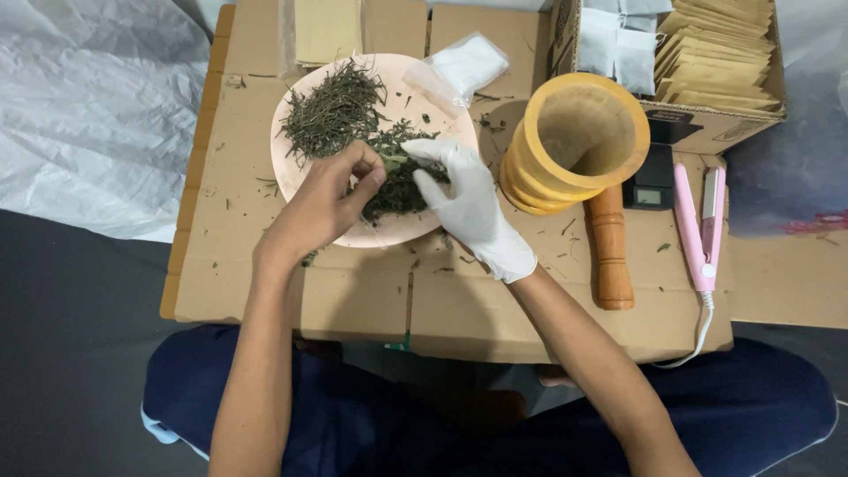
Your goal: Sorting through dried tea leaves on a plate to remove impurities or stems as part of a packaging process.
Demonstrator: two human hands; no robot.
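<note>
Bare left hand (331, 199) and white-gloved right hand (464, 203) both pinch a green sprig (393, 161) over the dark herb pile (397, 181). The pile lies on a pink plate (305, 190) on the cardboard worktop (371, 300). Further back on the plate are dry stems (334, 110). Yellow wooden mortar (574, 146), tipped on its side, appears empty. Behind it, a cardboard box (698, 124) holds tan envelopes (720, 49) and white sachets (618, 44). A clear plastic bag (464, 64) lies beside the plate.

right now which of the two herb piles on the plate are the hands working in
The darker pile at the plate's near side, where the bare left hand and gloved right hand meet. The lighter, twiggy pile lies untouched behind.
</note>
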